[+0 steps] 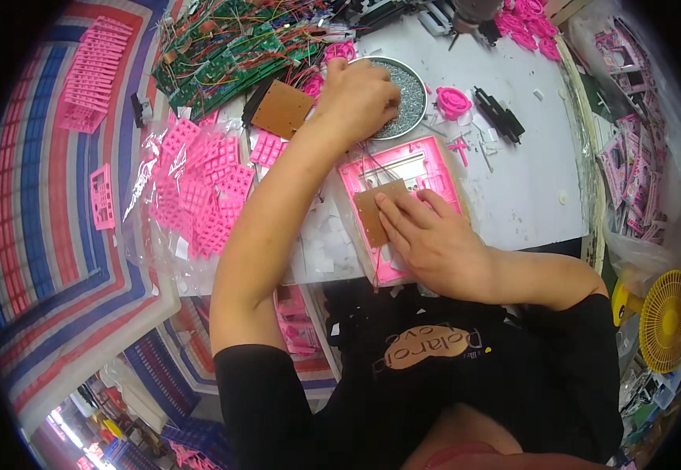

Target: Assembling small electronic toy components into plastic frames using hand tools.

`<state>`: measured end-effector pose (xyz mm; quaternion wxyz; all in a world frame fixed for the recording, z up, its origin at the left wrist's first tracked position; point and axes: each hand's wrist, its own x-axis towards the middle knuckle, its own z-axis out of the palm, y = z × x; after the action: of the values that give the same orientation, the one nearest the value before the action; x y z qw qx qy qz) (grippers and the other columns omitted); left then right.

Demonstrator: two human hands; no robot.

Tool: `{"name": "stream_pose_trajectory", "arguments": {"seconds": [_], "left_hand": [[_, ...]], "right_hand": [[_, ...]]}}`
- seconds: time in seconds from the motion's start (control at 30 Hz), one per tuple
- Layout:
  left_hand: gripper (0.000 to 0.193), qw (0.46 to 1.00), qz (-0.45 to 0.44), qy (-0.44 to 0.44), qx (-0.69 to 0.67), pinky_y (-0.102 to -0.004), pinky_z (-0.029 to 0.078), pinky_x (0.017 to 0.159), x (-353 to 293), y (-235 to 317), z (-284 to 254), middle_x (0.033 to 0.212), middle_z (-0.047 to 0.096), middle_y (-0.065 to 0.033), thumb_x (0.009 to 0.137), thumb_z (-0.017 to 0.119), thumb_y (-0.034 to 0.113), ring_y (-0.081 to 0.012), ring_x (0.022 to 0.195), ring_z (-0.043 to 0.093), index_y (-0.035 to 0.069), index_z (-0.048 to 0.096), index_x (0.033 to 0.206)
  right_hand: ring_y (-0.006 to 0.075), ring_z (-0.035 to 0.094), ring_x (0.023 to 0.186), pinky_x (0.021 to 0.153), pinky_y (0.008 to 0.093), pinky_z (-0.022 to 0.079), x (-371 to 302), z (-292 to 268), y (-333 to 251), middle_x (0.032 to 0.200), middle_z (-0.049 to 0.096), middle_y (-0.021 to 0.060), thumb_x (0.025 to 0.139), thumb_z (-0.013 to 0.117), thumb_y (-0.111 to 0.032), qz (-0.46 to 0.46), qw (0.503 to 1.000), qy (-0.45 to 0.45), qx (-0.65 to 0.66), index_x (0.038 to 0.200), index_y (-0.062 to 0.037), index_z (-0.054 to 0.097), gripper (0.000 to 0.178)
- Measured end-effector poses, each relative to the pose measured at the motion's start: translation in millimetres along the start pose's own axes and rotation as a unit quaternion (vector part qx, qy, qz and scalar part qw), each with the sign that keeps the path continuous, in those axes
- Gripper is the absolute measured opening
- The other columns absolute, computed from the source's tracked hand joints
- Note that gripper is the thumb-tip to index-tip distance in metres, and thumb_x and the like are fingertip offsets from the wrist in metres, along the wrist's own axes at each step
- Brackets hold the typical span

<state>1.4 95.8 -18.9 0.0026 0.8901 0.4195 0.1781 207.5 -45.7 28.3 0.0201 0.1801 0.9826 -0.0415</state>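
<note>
My left hand (pixel 356 98) reaches over a round metal tin (pixel 419 129) filled with small grey metal pieces that look like screws. Its fingers are curled down at the tin, and whatever they pinch is too small to make out. My right hand (pixel 438 243) lies with fingers apart on a brown circuit board (pixel 375 223), pressing it against a pink plastic casing (pixel 437 160). The casing lies open side up on the white table in front of me, with thin wires running from the board area at its top and lower edges.
Green circuit boards with wires (pixel 231 66) are heaped at the far left, near another brown board (pixel 281 110). Pink keypad pieces (pixel 199 176) lie in clear plastic at left. A pink round part (pixel 454 102) and a black part (pixel 499 116) sit right of the tin. A tool tip (pixel 456 35) hangs above; a yellow fan (pixel 669 321) stands at right.
</note>
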Motion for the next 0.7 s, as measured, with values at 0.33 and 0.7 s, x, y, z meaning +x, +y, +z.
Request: {"name": "stream_pose_trajectory", "arguments": {"seconds": [0.33, 0.7], "left_hand": [[0.032, 0.984, -0.102, 0.111, 0.091, -0.049, 0.045, 0.068, 15, -24, 3, 0.073, 0.065, -0.015, 0.097, 0.06, 0.026, -0.0329, 0.071, 0.064, 0.004, 0.062, 0.074], [0.022, 0.937, -0.232, 0.075, -0.249, -0.0441, 0.039, 0.061, -98, 120, -30, 0.068, 0.057, -0.0135, 0.089, 0.069, 0.012, -0.0336, 0.066, 0.056, 0.003, 0.058, 0.072]], "right_hand": [[0.0338, 0.049, 0.127, 0.102, 0.0433, 0.041, -3, 0, 4, 0.143, 0.052, 0.0242, 0.079, 0.064, -0.018, 0.002, 0.999, 0.014, 0.037, 0.129, 0.0107, 0.059, 0.058], [0.0231, 0.054, 0.104, 0.082, 0.0344, 0.044, -7, 10, 7, 0.107, 0.06, 0.0098, 0.078, 0.063, -0.016, 0.053, 0.989, 0.111, 0.085, 0.112, 0.0044, 0.065, 0.04]]}}
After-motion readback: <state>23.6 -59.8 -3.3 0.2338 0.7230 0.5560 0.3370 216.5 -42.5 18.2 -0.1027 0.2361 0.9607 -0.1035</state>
